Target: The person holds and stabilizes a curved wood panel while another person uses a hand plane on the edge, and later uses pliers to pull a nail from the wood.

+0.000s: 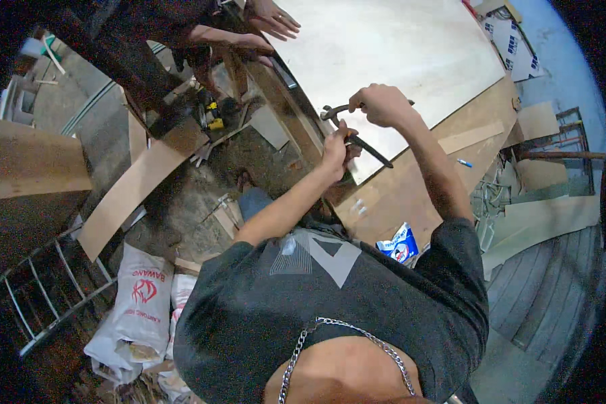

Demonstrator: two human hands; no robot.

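Dark metal pincers (369,151) are spread wide over the near corner of a white panel (390,54). Their jaw end points left, at the panel's left edge. My left hand (338,149) is closed around the pincers close to the jaws, with one handle sticking out below it. Higher up and to the right, my right hand (382,106) grips the other handle, whose tip shows past the knuckles. Whether the jaws bite on anything is too small to tell. Another person's hands (273,19) are at the panel's far left edge, one of them laid flat on it.
Under the panel lies a brown board (384,195) bearing a blue marker (464,163) and a blue-and-white packet (398,244). A yellow-black power tool (214,116) sits lower left among wood scraps. White sacks (141,289) and a metal ladder (59,289) stand at left.
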